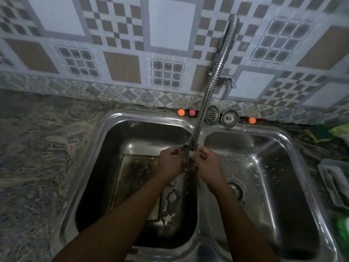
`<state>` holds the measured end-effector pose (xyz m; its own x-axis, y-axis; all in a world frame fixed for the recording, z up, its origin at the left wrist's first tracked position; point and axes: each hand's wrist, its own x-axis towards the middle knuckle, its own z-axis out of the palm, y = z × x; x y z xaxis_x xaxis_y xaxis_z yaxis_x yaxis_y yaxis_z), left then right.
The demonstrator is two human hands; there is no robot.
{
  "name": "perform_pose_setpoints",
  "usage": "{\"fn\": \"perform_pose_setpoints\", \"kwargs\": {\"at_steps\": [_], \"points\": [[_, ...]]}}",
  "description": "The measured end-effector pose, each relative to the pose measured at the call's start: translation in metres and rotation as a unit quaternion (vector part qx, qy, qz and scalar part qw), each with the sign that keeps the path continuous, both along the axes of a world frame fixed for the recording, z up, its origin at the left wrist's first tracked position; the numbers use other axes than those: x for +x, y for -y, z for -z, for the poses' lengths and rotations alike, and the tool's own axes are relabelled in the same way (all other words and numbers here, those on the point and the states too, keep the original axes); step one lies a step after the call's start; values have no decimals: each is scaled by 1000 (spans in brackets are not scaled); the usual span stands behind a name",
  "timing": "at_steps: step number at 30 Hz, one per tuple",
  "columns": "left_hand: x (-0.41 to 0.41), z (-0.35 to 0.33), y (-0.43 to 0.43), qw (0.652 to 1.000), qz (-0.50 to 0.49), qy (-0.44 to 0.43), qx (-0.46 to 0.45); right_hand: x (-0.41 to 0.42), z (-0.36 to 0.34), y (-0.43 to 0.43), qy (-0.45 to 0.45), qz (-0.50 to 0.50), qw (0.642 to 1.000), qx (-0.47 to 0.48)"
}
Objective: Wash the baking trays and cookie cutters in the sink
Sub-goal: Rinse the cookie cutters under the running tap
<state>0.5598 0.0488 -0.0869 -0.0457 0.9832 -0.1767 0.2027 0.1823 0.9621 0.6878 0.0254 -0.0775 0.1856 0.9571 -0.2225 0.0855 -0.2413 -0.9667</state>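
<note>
Our left grip (170,164) and right grip (208,163) both curl round a small cookie cutter (186,163), we think, under the tap (207,89) over the left basin (111,148). Probably thin, light, slippery when wet: pinch its rim.

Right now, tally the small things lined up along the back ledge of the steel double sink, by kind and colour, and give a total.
Small round orange balls: 2
Small round pink ball: 1
Round metal sink strainers: 2
Total: 5
</note>
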Motion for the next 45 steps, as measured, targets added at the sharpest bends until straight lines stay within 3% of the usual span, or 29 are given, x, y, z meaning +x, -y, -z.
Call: {"fn": "perform_pose_setpoints", "kwargs": {"at_steps": [4,6,8,13,16,17,21,23,26,28,30,33,38,42,45], "points": [[18,-15,-2,964,-39,226,-136,-6,-17,9,-86,-12,996,22],[18,-17,-2,930,-57,315,-183,-6,-22,13,-63,-17,997,29],[14,-20,-2,908,-51,348,-229,-6,-24,17,-28,-38,998,42],[8,-23,0,930,61,255,-257,-9,-31,16,8,-26,995,91],[7,-29,-1,924,37,315,-213,-11,-30,14,-60,-4,996,68],[7,-28,-1,934,28,297,-195,-13,-29,14,-85,12,995,52],[7,-11,-3,996,-4,83,-43,-21,-23,14,-111,64,992,13],[5,-12,-6,999,-13,-17,29,-22,-24,17,-134,60,989,-19],[1,-14,-11,992,25,-80,92,-20,-27,22,-146,34,988,-22],[0,-14,-11,994,42,-72,72,-18,-24,21,-133,48,990,-2],[3,-19,-8,999,15,44,-12,-15,-20,17,-101,62,993,7],[8,-27,0,977,20,189,-99,-13,-13,18,-61,46,997,21],[4,-25,1,964,-1,234,-128,-9,-15,21,53,27,993,105],[3,-24,-1,961,-30,239,-134,-4,-11,18,172,-62,970,162],[-1,-22,-3,968,-47,212,-128,-11,-13,18,146,22,972,185]]}}
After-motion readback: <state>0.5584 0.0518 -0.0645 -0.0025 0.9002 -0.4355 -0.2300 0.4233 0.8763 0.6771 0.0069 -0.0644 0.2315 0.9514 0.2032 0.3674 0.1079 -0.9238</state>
